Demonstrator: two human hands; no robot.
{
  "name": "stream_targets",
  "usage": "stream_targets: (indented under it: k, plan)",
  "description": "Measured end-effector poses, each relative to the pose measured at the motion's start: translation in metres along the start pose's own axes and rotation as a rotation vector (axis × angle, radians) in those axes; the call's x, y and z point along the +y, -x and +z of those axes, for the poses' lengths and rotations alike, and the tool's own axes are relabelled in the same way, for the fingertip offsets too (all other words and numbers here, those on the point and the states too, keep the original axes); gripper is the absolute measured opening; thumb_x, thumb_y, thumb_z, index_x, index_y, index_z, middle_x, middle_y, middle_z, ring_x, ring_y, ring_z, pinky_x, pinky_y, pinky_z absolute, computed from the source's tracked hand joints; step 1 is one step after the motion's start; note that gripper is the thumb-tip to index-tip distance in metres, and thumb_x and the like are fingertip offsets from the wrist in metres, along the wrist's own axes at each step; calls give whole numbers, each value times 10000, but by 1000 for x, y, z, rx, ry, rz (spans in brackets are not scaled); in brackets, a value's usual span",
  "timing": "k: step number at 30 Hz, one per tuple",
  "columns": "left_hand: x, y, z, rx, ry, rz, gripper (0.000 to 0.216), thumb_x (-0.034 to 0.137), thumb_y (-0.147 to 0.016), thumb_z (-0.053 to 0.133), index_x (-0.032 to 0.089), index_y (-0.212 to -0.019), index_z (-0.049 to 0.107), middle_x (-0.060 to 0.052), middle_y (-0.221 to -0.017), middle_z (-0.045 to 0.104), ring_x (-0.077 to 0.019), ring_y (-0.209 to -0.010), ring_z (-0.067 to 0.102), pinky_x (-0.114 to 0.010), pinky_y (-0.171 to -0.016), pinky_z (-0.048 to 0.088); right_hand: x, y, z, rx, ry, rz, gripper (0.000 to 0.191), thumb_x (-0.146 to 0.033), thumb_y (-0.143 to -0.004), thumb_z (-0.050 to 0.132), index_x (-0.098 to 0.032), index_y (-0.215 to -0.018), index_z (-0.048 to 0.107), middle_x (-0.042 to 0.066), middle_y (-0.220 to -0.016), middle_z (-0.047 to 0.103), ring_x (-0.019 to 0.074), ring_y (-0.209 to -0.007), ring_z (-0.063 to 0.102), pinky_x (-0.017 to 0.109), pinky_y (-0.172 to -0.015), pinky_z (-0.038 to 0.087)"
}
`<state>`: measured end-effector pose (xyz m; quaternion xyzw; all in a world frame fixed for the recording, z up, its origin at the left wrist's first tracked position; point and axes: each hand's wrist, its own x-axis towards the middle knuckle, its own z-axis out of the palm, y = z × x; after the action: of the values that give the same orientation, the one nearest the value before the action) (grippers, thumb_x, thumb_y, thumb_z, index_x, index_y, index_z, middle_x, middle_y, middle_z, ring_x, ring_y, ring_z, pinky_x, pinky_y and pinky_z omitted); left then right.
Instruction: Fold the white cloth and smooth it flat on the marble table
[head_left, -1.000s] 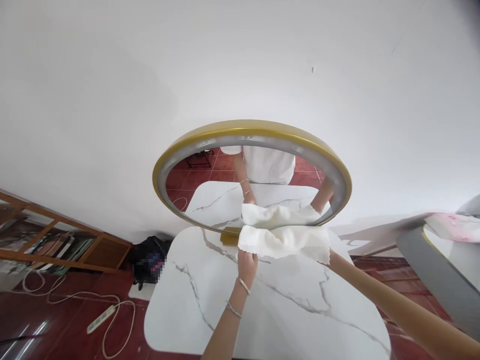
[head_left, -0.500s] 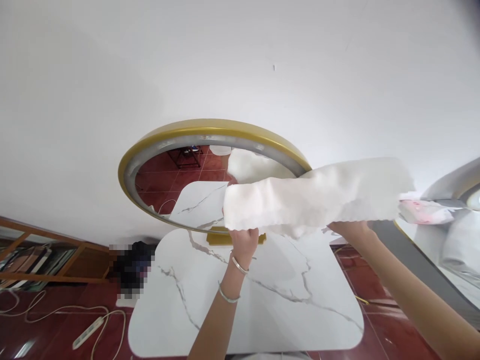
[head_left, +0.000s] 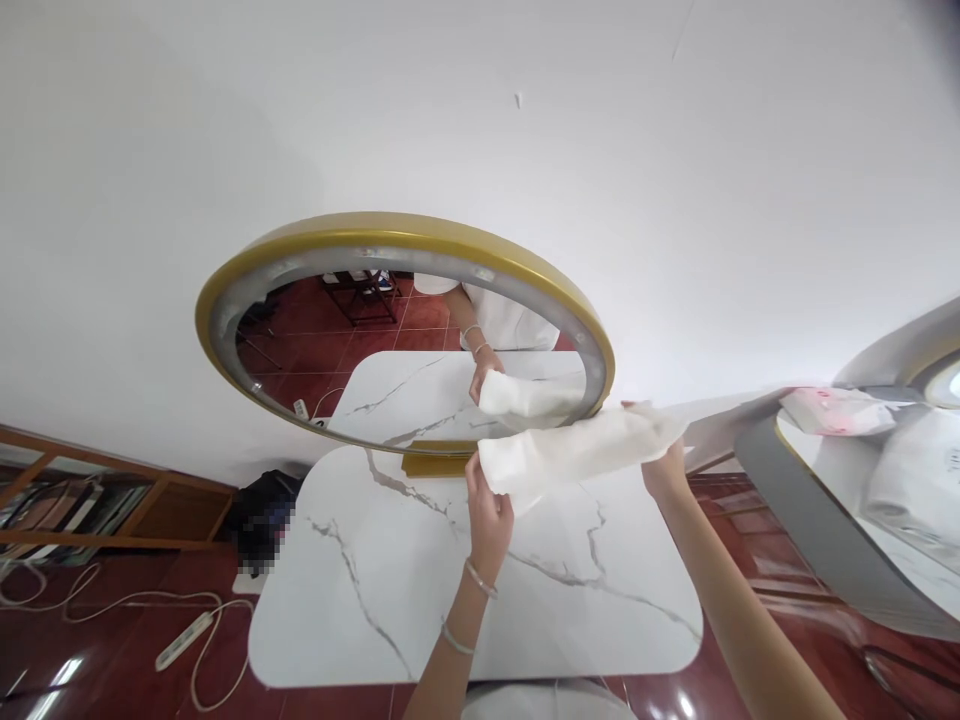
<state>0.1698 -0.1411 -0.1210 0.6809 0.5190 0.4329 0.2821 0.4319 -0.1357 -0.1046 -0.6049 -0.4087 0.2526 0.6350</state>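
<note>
A soft white cloth (head_left: 577, 452), folded into a long narrow band, is stretched between my hands above the table. My left hand (head_left: 489, 515) grips its left end, fingers behind and thumb in front. At the right end, my right hand (head_left: 665, 462) is closed on the cloth, its fingertips partly hidden behind it. Just beyond the cloth stands a large round mirror (head_left: 382, 226) with a gold frame, reflecting the cloth and an arm. Its gold base (head_left: 439, 465) rests on the white marble-patterned table (head_left: 360, 620).
At the right, a second table (head_left: 795, 455) bears a pink-and-white soft pack (head_left: 836, 410) and a pale fabric item (head_left: 919, 480). A power strip (head_left: 184, 640) with its cord lies on the red floor at left. A low bookcase (head_left: 172, 510) and dark bag (head_left: 262, 510) stand by the wall.
The cloth has gone from a wide loose sheet to a narrower, shorter band, lower down. My right hand has come in closer to my left. The view has shifted slightly.
</note>
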Motion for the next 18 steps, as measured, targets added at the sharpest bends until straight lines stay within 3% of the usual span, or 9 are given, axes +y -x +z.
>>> stream_targets:
  k: [5, 7, 9, 11, 14, 16, 18]
  plan:
    - [11, 45, -39, -196, 94, -111, 482, 179, -832, 434, 256, -1299, 523, -109, -1415, 374, -248, -1279, 457, -377, -1008, 461, -13, 61, -55, -132, 122, 29, 200, -356, -655, 669, -207, -788, 655, 53, -773, 663, 216, -713, 620, 315, -647, 512]
    - [16, 60, -52, -296, 161, -188, 507, 195, -830, 456, 286, -1326, 507, -86, -1477, 322, -253, -1311, 431, -347, -972, 494, -17, 75, -79, -213, 184, 66, 153, -340, -662, 660, -213, -746, 644, 36, -708, 639, 203, -644, 592, 297, -580, 492]
    - [13, 68, -54, -348, 198, -239, 537, 211, -834, 476, 299, -1364, 465, -67, -1515, 280, -248, -1349, 390, -327, -982, 489, -12, 76, -92, -203, 245, 118, 158, -357, -663, 632, -219, -740, 631, 34, -678, 628, 208, -630, 582, 301, -558, 485]
    - [1, 69, -42, -339, 195, -232, 572, 233, -838, 494, 288, -1402, 409, -75, -1520, 273, -247, -1376, 351, -338, -1029, 451, 0, 67, -89, -119, 342, 176, 205, -395, -638, 604, -217, -738, 619, 49, -683, 636, 237, -661, 595, 337, -588, 496]
    - [-28, 60, -7, -303, 118, -170, 609, 256, -844, 486, 227, -1434, 339, -130, -1496, 293, -266, -1397, 309, -424, -1103, 362, 16, 45, -64, 10, 518, 243, 321, -449, -578, 619, -194, -772, 608, 88, -733, 652, 287, -719, 609, 412, -647, 506]
    - [-48, 51, 17, -313, 39, -135, 605, 268, -863, 446, 184, -1443, 297, -165, -1496, 275, -276, -1406, 285, -480, -1131, 301, 13, 35, -47, 84, 560, 205, 468, -497, -586, 649, -165, -913, 609, 120, -845, 661, 291, -778, 614, 431, -675, 511]
    - [-62, 44, 34, -313, -56, -114, 590, 293, -879, 423, 173, -1440, 284, -172, -1518, 231, -289, -1425, 231, -513, -1139, 267, -2, 33, -42, 128, 530, 89, 562, -552, -677, 625, -156, -1073, 579, 136, -983, 650, 260, -842, 620, 416, -711, 523]
